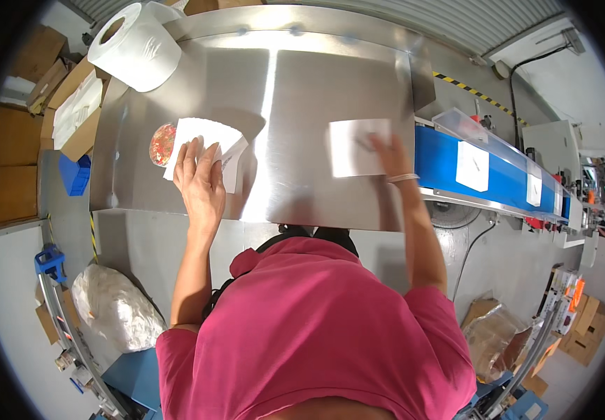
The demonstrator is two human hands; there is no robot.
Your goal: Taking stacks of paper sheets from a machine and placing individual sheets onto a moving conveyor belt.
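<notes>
On the steel table, a fanned stack of white square sheets or sleeves (208, 133) lies to the left; their exact kind cannot be made out. My left hand (203, 178) rests on top of it, fingers stretched and slightly apart. Partly under the stack's left edge is a round, red patterned piece (162, 145). Further right, my right hand (391, 155) is at the right part of a single white square (348, 157). Motion smears its fingers, so whether they grip the square is unclear.
A blue conveyor belt (442, 157) runs off from the table's right edge, carrying several white squares (472, 166) beside a clear guard. A large white roll (134, 49) stands at the table's far left corner. Cardboard boxes (82, 143) and a blue bin (74, 173) are left of the table.
</notes>
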